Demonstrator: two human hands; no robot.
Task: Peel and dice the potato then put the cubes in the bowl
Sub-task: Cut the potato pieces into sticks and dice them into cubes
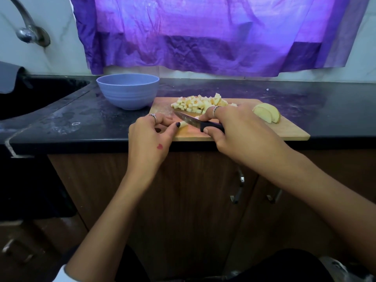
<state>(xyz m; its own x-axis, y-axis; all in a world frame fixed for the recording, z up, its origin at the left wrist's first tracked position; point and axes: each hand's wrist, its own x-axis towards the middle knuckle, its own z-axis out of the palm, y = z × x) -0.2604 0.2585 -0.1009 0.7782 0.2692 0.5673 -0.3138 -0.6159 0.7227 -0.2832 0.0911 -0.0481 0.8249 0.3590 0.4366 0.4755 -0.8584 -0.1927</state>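
Knife [188,120] tip points far-left, possibly across strip [182,124].

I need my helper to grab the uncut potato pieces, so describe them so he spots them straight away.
Find the wooden cutting board on the black counter. At its far right end lie the potato slices, pale rounded pieces leaning together. Unlike the pile of small cubes near the blue bowl, they are large and curved.

A home kitchen: a dark speckled stone countertop [264,92] runs above brown wooden cabinet doors with metal handles [203,200], a black sink [30,98] set in at far left. A curved chrome wall tap [26,27] juts from white marble-look tiles [57,47]. Purple cloth [203,33] hangs behind.
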